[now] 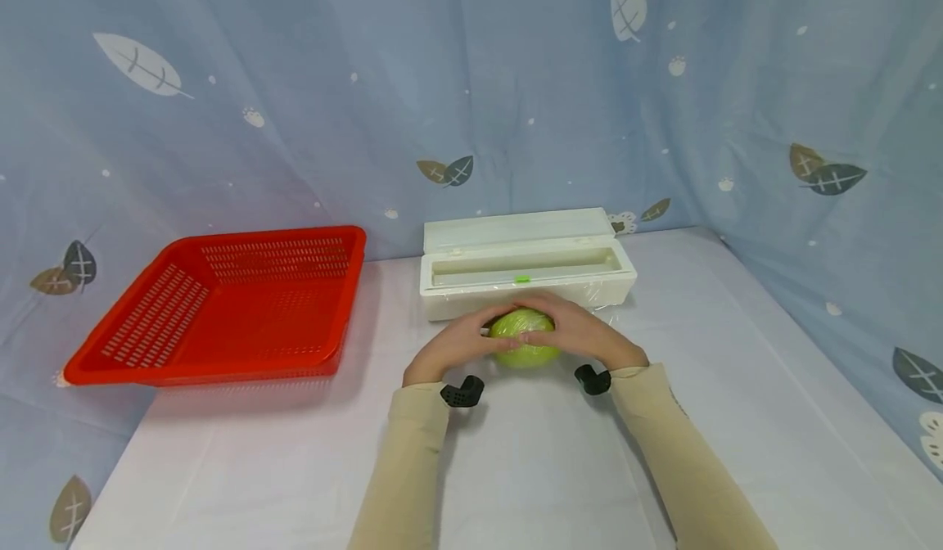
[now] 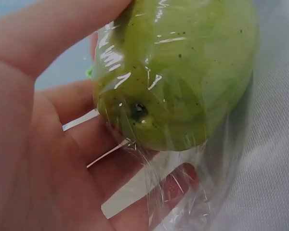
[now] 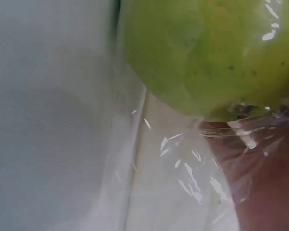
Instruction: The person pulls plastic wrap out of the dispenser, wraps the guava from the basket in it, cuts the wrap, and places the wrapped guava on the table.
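Note:
A smooth yellow-green fruit (image 1: 526, 355) with small dark specks is covered in clear cling film (image 3: 185, 178). My left hand (image 1: 460, 343) holds its left side, the thumb in front and the fingers spread behind, as the left wrist view shows. From the other side my right hand (image 1: 585, 335) curls over the fruit's top and right, thumb in front. Loose film gathers at the fruit's ends. Just behind the hands stands a long white cling film dispenser (image 1: 508, 298), its lid raised; some film lies over its front.
A red plastic basket (image 1: 258, 363) with slotted sides sits to the left on the white tablecloth (image 1: 309, 468). Behind the table hangs a blue curtain (image 1: 516, 83) printed with leaves. A black wrist camera (image 1: 462, 392) is worn below the left hand.

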`<state>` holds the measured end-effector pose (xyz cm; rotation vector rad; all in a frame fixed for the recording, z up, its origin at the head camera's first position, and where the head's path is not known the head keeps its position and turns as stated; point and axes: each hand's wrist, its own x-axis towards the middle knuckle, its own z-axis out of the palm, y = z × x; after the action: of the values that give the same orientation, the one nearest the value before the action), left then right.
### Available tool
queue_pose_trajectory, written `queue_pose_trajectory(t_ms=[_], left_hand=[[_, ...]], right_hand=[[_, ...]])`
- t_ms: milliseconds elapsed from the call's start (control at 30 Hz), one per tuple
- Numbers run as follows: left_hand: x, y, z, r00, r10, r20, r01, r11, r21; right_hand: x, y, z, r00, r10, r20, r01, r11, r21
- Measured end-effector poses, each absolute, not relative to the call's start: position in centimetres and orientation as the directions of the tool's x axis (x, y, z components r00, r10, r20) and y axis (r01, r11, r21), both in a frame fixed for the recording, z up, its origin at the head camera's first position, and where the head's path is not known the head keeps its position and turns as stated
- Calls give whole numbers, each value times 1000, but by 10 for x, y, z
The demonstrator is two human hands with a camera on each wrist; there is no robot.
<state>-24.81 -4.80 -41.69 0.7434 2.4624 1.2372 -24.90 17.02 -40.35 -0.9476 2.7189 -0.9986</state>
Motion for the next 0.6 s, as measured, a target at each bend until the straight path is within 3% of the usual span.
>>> queue_pose_trajectory(t_ms=[400, 600], left_hand=[[-252, -51, -418, -835, 548, -43, 263, 468, 844], [-255, -52, -420, -887, 459, -46, 227, 522, 823]], right_hand=[[-250, 167, -408, -769, -631, 104, -548, 566, -616], [-250, 168, -408, -787, -612, 82, -522, 588, -619]])
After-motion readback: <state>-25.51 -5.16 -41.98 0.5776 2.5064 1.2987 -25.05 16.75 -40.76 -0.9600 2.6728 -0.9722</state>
